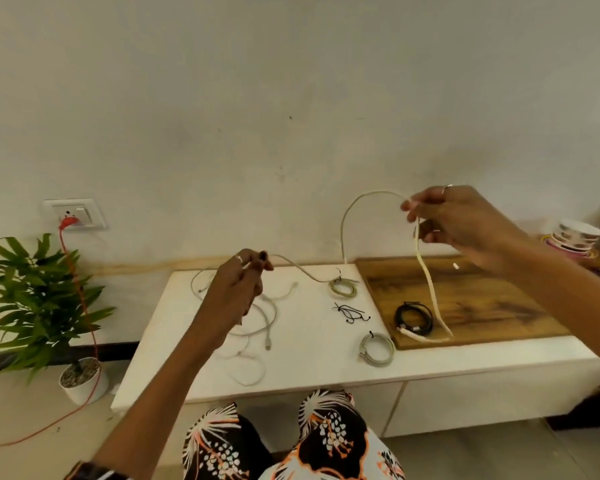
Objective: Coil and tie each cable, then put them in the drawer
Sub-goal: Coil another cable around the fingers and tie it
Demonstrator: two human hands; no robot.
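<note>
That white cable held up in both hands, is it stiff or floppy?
Probably floppy: the white cable droops from the right hand to the wooden board. It has some springiness, since it arches rather than hanging dead straight. Likely light too; the left hand seems to hold it with just the fingertips.

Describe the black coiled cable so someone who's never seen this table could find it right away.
Find the wooden board on the right part of the white table. The black coiled cable lies near the board's front left corner. It is the only black coil; the other tied coils are grey or greenish.
</note>
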